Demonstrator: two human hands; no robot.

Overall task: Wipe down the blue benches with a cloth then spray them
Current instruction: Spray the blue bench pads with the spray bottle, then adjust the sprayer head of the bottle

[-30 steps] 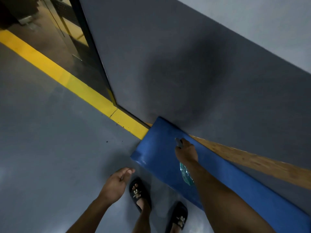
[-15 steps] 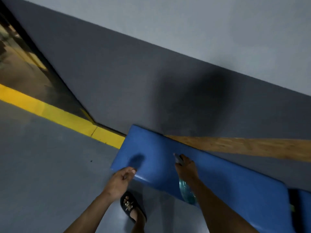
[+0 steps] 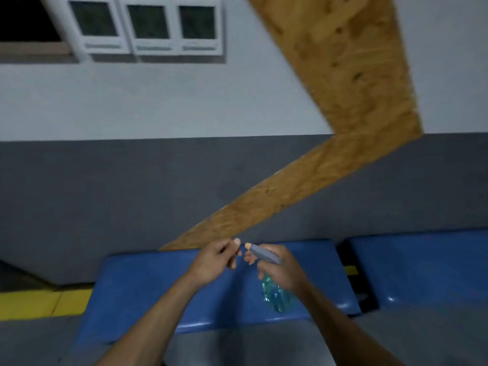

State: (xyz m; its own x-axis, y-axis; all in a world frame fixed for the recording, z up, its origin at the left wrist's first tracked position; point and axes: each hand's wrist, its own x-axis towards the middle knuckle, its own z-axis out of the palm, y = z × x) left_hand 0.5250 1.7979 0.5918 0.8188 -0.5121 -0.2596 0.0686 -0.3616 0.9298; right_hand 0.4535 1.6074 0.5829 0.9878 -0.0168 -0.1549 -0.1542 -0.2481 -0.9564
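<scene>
My right hand (image 3: 280,269) grips a clear blue-green spray bottle (image 3: 276,295) with a grey head and an orange nozzle tip, held over the blue bench (image 3: 137,289). My left hand (image 3: 215,260) is raised beside the nozzle, its fingers curled, thumb and forefinger close to the orange tip; I cannot tell whether they touch it. A second blue bench (image 3: 422,268) stands to the right. No cloth is in view.
A dark gap with a yellow mark (image 3: 352,273) separates the two benches. A wooden board (image 3: 303,180) runs up the grey wall behind. A yellow floor line (image 3: 39,303) lies at the left. White-framed windows (image 3: 148,25) are high on the wall.
My view has swung up and right to face the wall. My left hand rose from near the bench edge to the nozzle. My right hand lifted the bottle higher.
</scene>
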